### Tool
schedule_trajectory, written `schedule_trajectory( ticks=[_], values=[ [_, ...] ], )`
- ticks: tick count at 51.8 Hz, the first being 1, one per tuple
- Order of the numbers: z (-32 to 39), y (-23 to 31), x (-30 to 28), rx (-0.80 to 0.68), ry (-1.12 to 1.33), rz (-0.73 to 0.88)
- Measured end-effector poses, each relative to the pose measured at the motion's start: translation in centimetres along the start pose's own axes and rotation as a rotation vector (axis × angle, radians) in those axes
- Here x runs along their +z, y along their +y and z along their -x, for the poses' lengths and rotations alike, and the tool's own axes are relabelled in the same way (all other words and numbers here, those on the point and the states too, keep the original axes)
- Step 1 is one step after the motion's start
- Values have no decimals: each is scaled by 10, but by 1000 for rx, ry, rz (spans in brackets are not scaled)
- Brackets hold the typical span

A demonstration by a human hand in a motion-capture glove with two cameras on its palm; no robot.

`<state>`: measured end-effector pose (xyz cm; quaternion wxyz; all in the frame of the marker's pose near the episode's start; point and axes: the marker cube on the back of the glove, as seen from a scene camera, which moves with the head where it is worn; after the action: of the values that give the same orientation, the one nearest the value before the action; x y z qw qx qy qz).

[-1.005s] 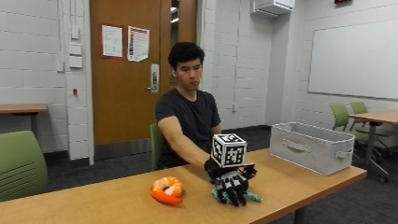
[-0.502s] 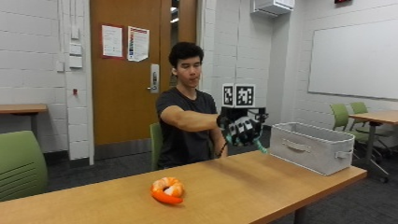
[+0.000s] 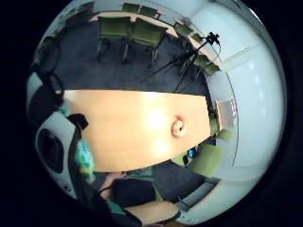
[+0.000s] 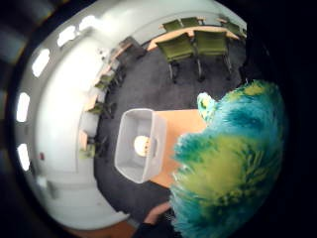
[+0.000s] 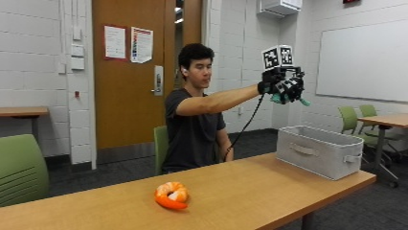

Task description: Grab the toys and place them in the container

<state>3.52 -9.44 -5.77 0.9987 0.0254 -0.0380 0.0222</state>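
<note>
The right hand (image 5: 284, 87) is hanging high in open air, arm stretched out, fingers curling around a teal plush toy (image 4: 233, 168). Below it, the open grey container (image 5: 319, 151) is sitting at the table (image 5: 255, 191) end. An orange plush toy (image 5: 171, 195) is lying well behind. Fingers are mostly hiding the teal toy.

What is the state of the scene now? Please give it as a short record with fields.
right hand: the gloved right hand is raised in the air, near the container, gripping the teal plush toy
container: grey bin at the table's end, a pale object inside
left on table: orange plush toy
table: wooden
remaining: teal toy not yet dropped; orange toy not yet picked up
</note>
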Motion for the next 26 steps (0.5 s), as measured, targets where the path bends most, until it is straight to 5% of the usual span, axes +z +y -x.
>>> schedule_trajectory(
  ticks=[16,21,26],
  values=[
    [182,28,-14,-209,-73,-14],
    [233,53,-9,-507,-139,-24],
    [253,55,4,-596,-136,-27]
  ],
)
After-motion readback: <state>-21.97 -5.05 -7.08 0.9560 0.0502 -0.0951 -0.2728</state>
